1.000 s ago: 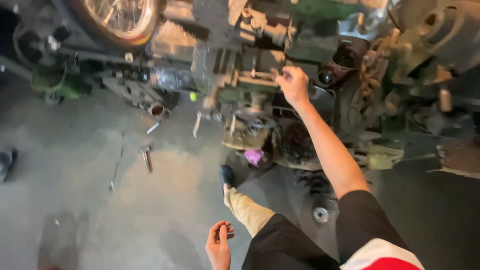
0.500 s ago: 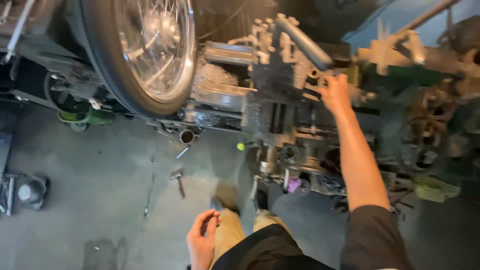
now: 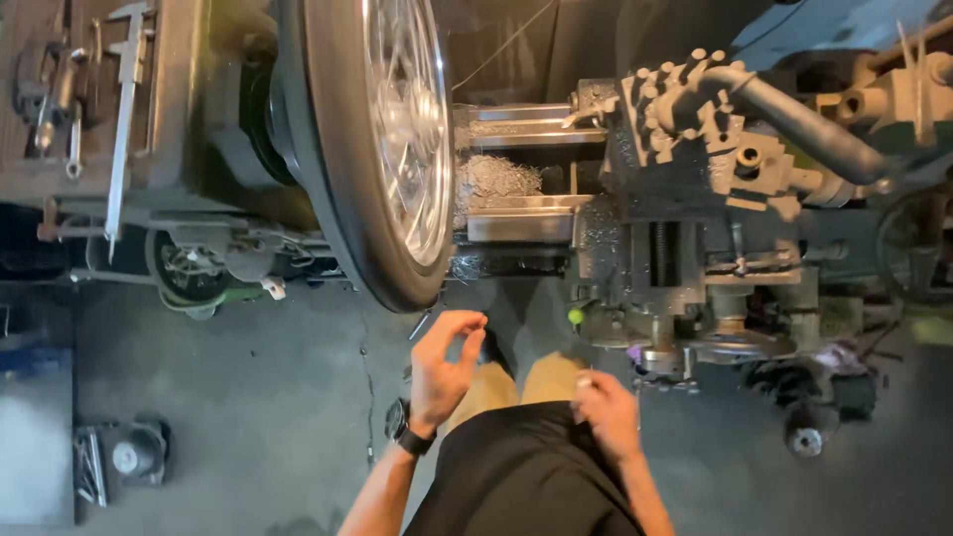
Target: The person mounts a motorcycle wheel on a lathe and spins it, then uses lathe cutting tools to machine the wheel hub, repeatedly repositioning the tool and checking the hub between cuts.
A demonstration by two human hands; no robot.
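A large alloy wheel with its tyre [image 3: 382, 149] is mounted on a lathe, its face toward the tool carriage [image 3: 695, 189]. Metal swarf [image 3: 496, 177] lies on the bed beside the wheel. My left hand [image 3: 444, 367], with a watch at the wrist, hovers below the tyre, fingers curled and apart, holding nothing. My right hand [image 3: 608, 414] rests at my black shirt, fingers closed; a small pale thing shows at the fingertips, too small to identify. A small green knob [image 3: 575, 317] sits on the carriage front between my hands.
A long grey lever [image 3: 794, 114] juts from the tool post at upper right. Calipers and tools [image 3: 124, 89] lie on the headstock at upper left. A metal part [image 3: 129, 457] sits on the concrete floor at lower left. Dark machine parts [image 3: 809, 397] clutter the floor on the right.
The view has swung up to the wheel and carriage. My right hand left the machine and dropped to my shirt. My left hand rose toward the tyre.
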